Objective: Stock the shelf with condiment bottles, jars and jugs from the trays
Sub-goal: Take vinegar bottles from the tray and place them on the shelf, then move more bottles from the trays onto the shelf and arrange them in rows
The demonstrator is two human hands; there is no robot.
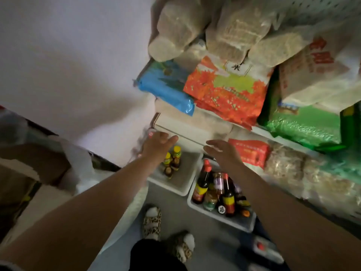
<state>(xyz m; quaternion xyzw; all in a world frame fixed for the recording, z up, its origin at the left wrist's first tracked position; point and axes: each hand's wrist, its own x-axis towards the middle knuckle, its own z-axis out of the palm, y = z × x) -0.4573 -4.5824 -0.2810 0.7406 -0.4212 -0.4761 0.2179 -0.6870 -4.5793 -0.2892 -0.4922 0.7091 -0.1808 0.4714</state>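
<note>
Two white trays stand on the grey floor below me. The left tray [180, 184] holds three small yellow-capped bottles [172, 162] in its far corner. The right tray [242, 223] is packed with several dark sauce bottles [203, 184] with red caps. My left hand [156, 143] reaches down over the left tray, fingers extended, holding nothing. My right hand [224, 151] hovers above the far end of the right tray, fingers relaxed and empty. A white shelf edge [187, 132] runs just beyond both hands.
Shelves on the right carry stacked bags: a blue bag [164, 90], an orange bag [226, 90], a green bag [304, 130] and pale sacks [234, 30] above. A jug with a red cap [261, 247] lies on the floor. Cardboard boxes [25, 173] stand left. My slippered feet [152, 223] are below.
</note>
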